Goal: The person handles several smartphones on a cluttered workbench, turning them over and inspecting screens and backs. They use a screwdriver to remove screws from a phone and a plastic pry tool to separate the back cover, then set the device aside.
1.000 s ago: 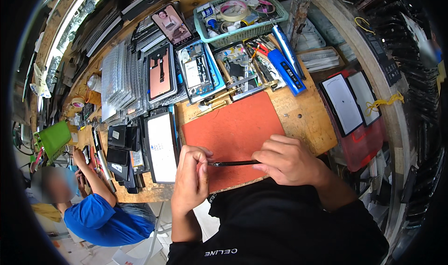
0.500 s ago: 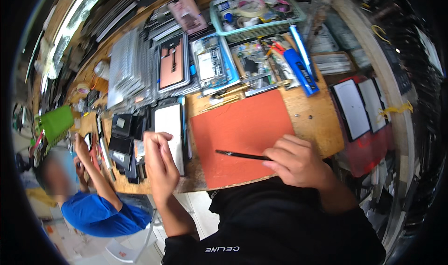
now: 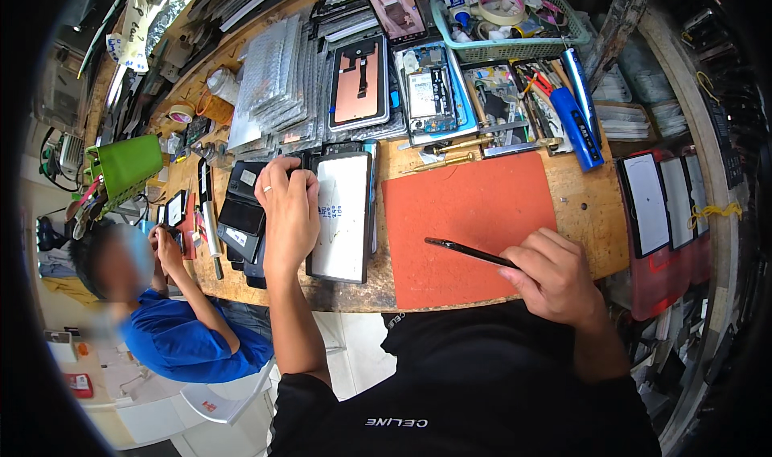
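Note:
Over the left part of the bench, my left hand (image 3: pixel 289 207), with a ring on one finger, has its fingers bent and slightly apart. Nothing shows in it. It hovers or rests between the dark phones (image 3: pixel 241 207) and a white panel with a black edge (image 3: pixel 342 216); contact cannot be told. My right hand (image 3: pixel 555 276) is closed on a slim black bar-shaped thing (image 3: pixel 466 251), seen nearly edge-on. That thing points left above an orange-red mat (image 3: pixel 474 207) and hides its own kind.
Behind the mat lie screwdrivers (image 3: pixel 442 159), an opened phone (image 3: pixel 426 95) and a blue tool (image 3: pixel 576 127). A green basket (image 3: pixel 515 47) holds tape and small parts. Bubble-wrap sleeves (image 3: pixel 277 79) are piled back left. A co-worker in a blue shirt (image 3: pixel 193 336) sits at left.
My left hand has moved forward to the phones beside the white panel, its fingers reaching out more. My right hand keeps hold of the black thing. The view has shifted left.

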### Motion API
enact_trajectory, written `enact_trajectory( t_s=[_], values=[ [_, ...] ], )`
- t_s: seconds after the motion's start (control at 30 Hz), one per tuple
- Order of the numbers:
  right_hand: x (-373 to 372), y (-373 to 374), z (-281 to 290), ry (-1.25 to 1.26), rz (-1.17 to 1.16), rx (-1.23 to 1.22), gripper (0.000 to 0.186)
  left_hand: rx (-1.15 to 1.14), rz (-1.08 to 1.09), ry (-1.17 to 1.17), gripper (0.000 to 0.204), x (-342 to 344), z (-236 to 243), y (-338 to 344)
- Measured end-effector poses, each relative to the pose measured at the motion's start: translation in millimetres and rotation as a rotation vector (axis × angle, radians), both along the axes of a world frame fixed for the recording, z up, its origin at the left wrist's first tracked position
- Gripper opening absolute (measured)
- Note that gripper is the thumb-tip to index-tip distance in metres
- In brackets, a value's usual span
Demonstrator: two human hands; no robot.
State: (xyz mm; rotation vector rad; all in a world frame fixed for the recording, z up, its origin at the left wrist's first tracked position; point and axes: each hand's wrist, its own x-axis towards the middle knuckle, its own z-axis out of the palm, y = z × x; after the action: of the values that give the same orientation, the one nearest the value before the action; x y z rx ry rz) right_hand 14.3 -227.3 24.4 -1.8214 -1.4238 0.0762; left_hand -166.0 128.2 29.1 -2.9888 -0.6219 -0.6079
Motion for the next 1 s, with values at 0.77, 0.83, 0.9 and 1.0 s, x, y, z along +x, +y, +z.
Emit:
enact_trajectory(
  t_s=[0.77,0.83,0.9,1.0],
  values=[
    [10,-17,-13,0.135,-0.036,0.074,0.019,0.087,0.045,0.119,0.007,18,-2,13],
    [11,-19,-14,0.126,-0.041,0.091,0.02,0.086,0.049,0.128,0.006,19,-1,11],
    [12,-20,-14,0.129,-0.04,0.098,0.021,0.059,0.075,0.137,0.007,20,1,9],
    [14,-23,-15,0.128,-0.032,0.092,0.022,0.082,0.084,0.12,0.008,22,6,7]
  ],
)
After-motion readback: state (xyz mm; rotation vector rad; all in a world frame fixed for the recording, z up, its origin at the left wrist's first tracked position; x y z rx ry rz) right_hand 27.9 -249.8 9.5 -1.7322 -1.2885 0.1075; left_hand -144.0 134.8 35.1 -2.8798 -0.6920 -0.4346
